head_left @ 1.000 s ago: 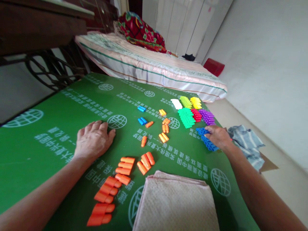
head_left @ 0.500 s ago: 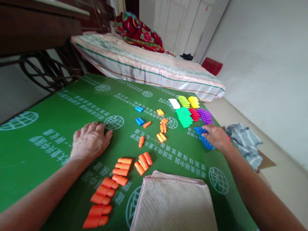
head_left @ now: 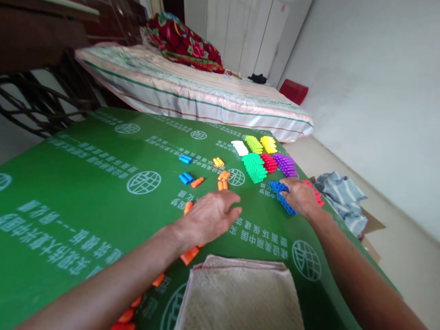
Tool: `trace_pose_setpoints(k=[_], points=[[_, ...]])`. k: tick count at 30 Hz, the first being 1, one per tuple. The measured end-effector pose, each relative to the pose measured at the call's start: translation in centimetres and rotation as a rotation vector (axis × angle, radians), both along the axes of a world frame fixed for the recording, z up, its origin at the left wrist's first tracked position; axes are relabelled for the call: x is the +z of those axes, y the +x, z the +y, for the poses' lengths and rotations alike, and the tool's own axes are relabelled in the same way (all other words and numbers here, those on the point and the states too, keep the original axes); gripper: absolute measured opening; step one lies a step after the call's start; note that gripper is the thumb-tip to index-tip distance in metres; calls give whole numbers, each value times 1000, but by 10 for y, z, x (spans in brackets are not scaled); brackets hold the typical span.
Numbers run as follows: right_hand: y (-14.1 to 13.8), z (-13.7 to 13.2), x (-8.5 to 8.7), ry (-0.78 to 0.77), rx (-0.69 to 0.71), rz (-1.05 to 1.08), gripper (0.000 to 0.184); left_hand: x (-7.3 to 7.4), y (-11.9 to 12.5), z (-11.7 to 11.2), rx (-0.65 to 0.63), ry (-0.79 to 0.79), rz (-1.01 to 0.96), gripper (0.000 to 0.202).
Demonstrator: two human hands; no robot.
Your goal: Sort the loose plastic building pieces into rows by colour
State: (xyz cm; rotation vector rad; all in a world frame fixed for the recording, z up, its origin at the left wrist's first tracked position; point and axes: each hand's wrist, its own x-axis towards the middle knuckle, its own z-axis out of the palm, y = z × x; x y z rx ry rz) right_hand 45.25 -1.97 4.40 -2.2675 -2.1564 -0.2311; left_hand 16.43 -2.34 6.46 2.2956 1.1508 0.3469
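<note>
My left hand reaches across the green board, palm down with fingers stretched out, above loose orange pegs. It holds nothing that I can see. My right hand rests with curled fingers on a cluster of blue pegs near the board's right edge. A row of red pegs lies just beyond that hand. Scattered orange pegs and blue pegs lie in the middle of the board.
Sorted peg blocks sit at the far right: white, lime, yellow, green, red, purple. A beige towel lies at the near edge. A bed stands behind, a crumpled cloth on the floor.
My left hand has swung from the left of the board to the right, over the orange pegs toward the middle. The right hand stays on the blue pegs. The view has shifted rightwards.
</note>
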Motion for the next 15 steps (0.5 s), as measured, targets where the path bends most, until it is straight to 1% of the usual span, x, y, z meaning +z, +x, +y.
trace_pose_setpoints(k=[2,4,7,10,13,15], points=[[-1,0,1,-1,4,0,26,1,44,4,-77,-50,-70,27],[-1,1,1,-1,17,-1,23,-1,82,12,-98,-96,-112,31],[-1,2,0,11,29,3,20,-12,123,30,-49,-101,-135,37],[-1,1,-1,45,32,28,23,-25,146,44,-33,-88,-132,44],[0,0,-5,91,41,62,33,-36,156,53,-50,-68,-142,48],[1,-1,-7,118,43,77,39,-40,159,56,-61,-54,-148,49]])
